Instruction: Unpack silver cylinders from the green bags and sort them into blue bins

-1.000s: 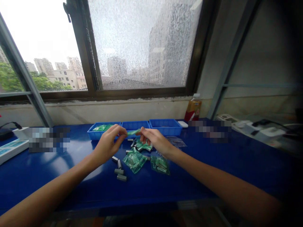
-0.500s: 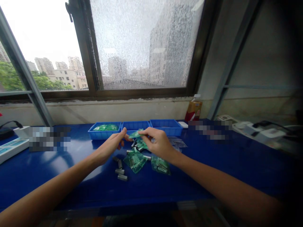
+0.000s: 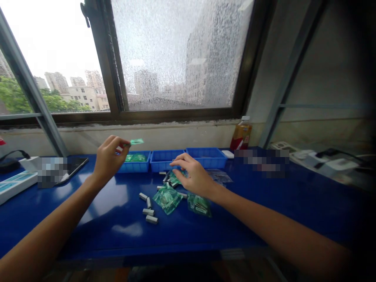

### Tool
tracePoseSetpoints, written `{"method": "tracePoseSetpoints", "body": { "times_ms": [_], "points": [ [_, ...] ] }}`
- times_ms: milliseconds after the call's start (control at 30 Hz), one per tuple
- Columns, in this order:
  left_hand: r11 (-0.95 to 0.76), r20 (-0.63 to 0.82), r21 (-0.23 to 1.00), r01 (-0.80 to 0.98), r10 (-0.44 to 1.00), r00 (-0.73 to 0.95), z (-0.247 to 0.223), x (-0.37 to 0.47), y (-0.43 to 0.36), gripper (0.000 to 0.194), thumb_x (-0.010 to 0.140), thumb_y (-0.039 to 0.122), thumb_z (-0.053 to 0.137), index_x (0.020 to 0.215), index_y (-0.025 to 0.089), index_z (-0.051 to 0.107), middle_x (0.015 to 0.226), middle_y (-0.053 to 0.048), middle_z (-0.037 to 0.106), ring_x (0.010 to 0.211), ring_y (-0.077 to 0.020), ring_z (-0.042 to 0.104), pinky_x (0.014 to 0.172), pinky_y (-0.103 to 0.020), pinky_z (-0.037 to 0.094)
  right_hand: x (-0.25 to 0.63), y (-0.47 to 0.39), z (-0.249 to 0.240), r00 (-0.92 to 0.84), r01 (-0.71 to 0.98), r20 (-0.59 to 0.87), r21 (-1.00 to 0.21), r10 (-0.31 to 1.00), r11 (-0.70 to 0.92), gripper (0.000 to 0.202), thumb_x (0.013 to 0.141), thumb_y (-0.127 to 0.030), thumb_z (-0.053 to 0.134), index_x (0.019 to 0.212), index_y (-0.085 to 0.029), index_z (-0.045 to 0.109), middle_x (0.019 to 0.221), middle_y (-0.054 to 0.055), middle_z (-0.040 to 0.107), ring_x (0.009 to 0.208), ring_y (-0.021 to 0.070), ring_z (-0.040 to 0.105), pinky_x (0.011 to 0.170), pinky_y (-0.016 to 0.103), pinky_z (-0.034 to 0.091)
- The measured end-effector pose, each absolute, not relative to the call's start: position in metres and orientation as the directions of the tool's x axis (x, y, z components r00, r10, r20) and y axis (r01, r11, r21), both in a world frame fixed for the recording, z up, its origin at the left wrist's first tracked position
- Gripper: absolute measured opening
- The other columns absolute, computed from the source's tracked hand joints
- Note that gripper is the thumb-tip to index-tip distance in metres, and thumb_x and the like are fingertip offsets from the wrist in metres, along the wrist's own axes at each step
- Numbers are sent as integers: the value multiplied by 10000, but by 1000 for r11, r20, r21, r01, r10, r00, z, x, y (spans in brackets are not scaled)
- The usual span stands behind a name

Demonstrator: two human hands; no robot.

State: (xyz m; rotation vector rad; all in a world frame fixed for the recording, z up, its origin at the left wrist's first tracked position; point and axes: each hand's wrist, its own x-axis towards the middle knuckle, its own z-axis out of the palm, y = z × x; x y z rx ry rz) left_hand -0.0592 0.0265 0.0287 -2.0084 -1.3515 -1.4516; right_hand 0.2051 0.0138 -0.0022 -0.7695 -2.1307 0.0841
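Note:
My left hand (image 3: 109,156) pinches a small green plastic bag (image 3: 136,141), raised over the left blue bin (image 3: 133,167), which holds more green bags. To the right, my right hand (image 3: 190,174) hovers above the pile with its fingers apart and nothing visible in them. Beneath it lie a green bag of metal parts (image 3: 168,199) and another green bag (image 3: 199,204). Several loose metal hex pieces (image 3: 152,219) rest on the blue table (image 3: 117,239), left of those bags. My right hand partly covers the pile behind.
A middle blue bin (image 3: 167,166) and a right blue bin (image 3: 207,161) stand along the wall. Clear plastic bags (image 3: 220,176) lie right of my right hand. A bottle (image 3: 241,134) is at the back right, a white power strip (image 3: 17,182) at the left.
My left hand has moved left and up, carrying the small green bag away from the pile. My right hand has let go of that bag and opened, staying near the same place.

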Motion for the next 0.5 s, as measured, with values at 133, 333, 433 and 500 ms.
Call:
{"method": "tracePoseSetpoints", "body": {
  "times_ms": [133, 333, 433, 500],
  "points": [
    [-424, 843, 213, 880, 535, 54, 27, -90, 44, 101, 768, 252, 494, 771, 192, 575, 855, -29, 552, 723, -145, 558, 645, -265, 514, 205, 16, -5, -470, 507, 685, -307, 556, 806, 163, 784, -185, 524, 902, -165, 634, 946, 73, 519, 887, 172, 529, 823, 338, 443],
    [-289, 604, 144, 946, 783, 147, 7, -111, 72, 193, 712, 182, 414, 805, 191, 582, 860, -50, 619, 796, -189, 589, 725, -282, 477, 206, 16, -7, -501, 533, 653, -284, 568, 797, 151, 797, -204, 525, 894, -171, 636, 926, 65, 502, 879, 166, 510, 829, 336, 435],
    [-199, 434, 60, 978, 887, 154, 4, -111, 73, 300, 728, 177, 371, 900, 213, 615, 918, -58, 645, 817, -216, 603, 728, -309, 455, 206, 15, -6, -516, 548, 632, -274, 577, 790, 144, 793, -210, 537, 882, -164, 640, 914, 67, 497, 874, 167, 507, 831, 336, 432],
    [-173, 421, 61, 983, 897, 132, 6, -107, 70, 330, 758, 200, 350, 940, 210, 625, 994, -70, 638, 875, -230, 601, 764, -324, 447, 206, 15, -6, -525, 554, 621, -271, 583, 787, 142, 793, -222, 541, 879, -170, 642, 916, 66, 498, 876, 171, 507, 828, 342, 431]
  ]
}}
